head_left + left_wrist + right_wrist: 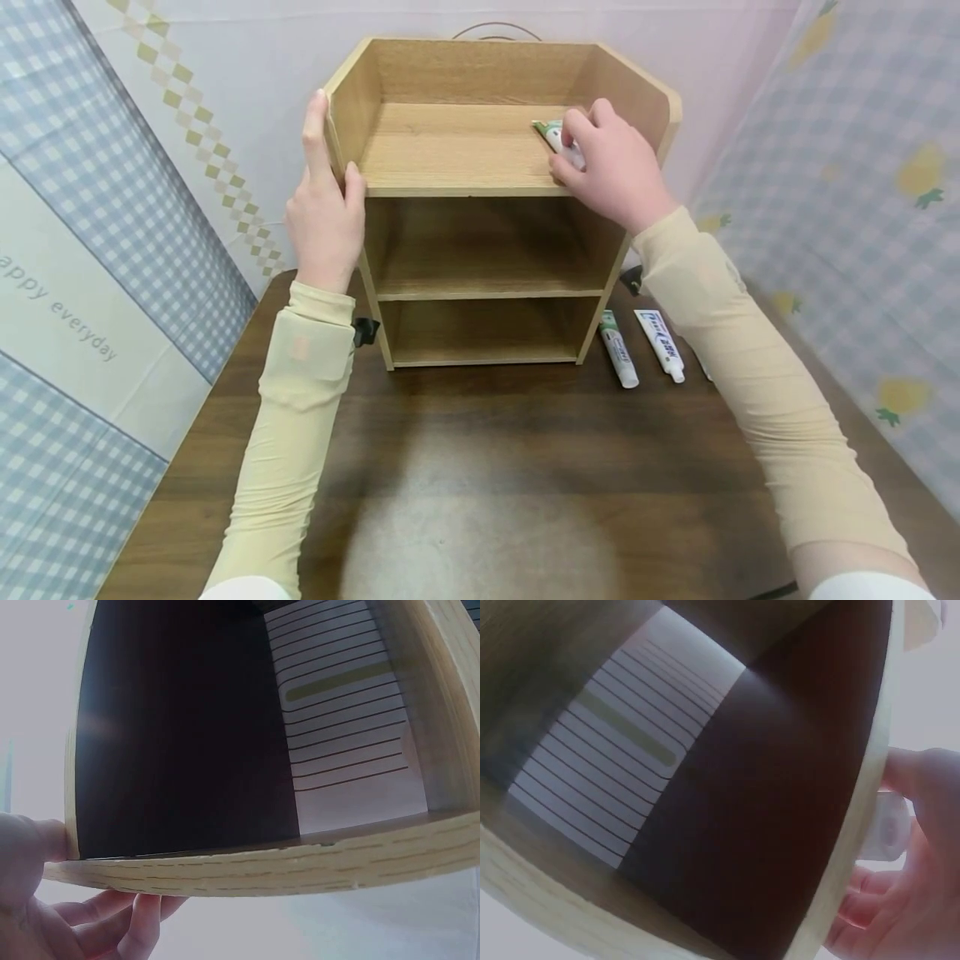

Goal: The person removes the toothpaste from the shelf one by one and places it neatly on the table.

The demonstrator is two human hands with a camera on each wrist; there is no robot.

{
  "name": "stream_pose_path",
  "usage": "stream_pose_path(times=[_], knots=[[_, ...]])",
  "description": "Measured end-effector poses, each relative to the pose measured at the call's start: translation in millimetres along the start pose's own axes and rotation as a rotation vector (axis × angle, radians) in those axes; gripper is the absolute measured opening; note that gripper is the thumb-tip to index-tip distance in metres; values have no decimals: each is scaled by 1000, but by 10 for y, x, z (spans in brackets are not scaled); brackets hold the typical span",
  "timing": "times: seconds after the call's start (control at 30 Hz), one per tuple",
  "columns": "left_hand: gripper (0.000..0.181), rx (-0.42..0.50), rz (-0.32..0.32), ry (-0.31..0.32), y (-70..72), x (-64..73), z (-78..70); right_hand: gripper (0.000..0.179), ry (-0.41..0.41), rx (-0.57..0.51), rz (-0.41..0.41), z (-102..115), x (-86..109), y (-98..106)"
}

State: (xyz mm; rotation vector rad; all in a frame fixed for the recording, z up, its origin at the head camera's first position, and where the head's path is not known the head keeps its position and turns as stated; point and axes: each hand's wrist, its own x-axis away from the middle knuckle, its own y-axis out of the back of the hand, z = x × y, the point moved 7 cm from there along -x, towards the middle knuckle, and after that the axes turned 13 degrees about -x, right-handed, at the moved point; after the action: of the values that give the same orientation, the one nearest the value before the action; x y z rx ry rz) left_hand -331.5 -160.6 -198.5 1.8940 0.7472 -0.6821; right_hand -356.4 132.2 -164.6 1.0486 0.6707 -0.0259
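A light wooden shelf rack point(457, 154) with a walled top and two lower compartments stands on the table. My left hand point(326, 221) grips its left side panel near the top front, thumb on the inner side and fingers outside. In the left wrist view, the fingers point(101, 926) curl past the panel edge. My right hand point(618, 171) holds a white and green toothpaste tube point(553, 133) over the right part of the top board. The hand covers much of the tube; its pale cap end point(890, 827) shows in the right wrist view.
Right of the rack lie a green and white toothpaste tube point(619, 350) and a white and blue one point(662, 346). Part of another pale item point(705, 362) shows beside my right sleeve. Dark wooden table point(465, 467) extends in front; curtains point(840, 242) hang around it.
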Motion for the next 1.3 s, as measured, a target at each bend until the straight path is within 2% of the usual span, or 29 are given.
stream_pose_path(times=[0.23, 0.57, 0.8, 1.03, 1.3], knots=[[57, 1, -13, 2, 12, -10, -2, 26, -12, 19, -9, 36, 81, 11], [58, 2, -9, 3, -3, -11, 15, 24, 16, 30, -74, 118, 224, 44], [58, 7, 9, 17, -5, -3, 11, 27, 72, 52, -162, 157, 302, 54], [58, 16, 20, 21, 8, 5, 8, 23, 126, 49, -264, 203, 393, 63], [58, 20, 20, 34, 25, 7, 35, 17, 169, 16, -319, 228, 467, 63]])
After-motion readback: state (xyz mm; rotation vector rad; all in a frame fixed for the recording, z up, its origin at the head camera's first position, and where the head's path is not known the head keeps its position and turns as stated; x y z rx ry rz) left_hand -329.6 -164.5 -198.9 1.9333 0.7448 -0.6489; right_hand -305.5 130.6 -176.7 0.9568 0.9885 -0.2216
